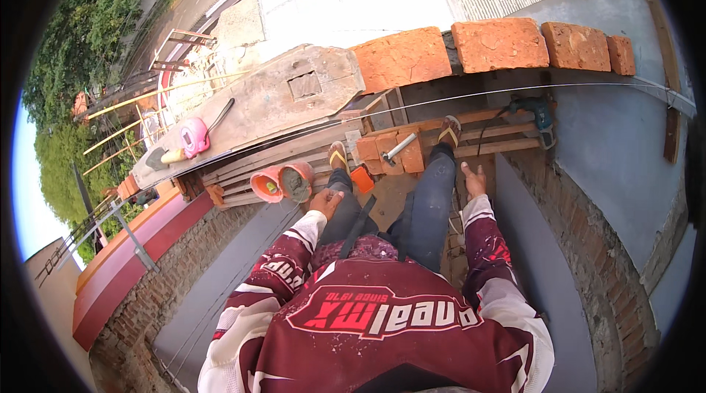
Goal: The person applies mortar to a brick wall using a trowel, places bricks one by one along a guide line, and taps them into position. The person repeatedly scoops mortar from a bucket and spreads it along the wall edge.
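Note:
My left hand (326, 202) hangs beside my left thigh with its fingers curled in; whatever they may hold is hidden. Near it are two orange buckets, one (266, 183) with a small yellowish thing inside, the other (296, 183) with grey mortar. My right hand (474, 180) is beside my right leg, fingers apart, holding nothing. Between my feet a hammer (401, 146) lies on a stack of bricks (368, 148), with an orange object (362, 179) beside it. Ahead, a row of bricks (501, 44) tops the wall, and a taut string (471, 94) runs along its near side.
A wide cement-stained board (276, 102) carries a pink tape measure (195, 137) and a trowel (173, 156). A green power drill (535, 113) rests on the wooden planks (507, 147) at the right. Grey walls (625, 121) rise beside me; roofs and trees lie beyond.

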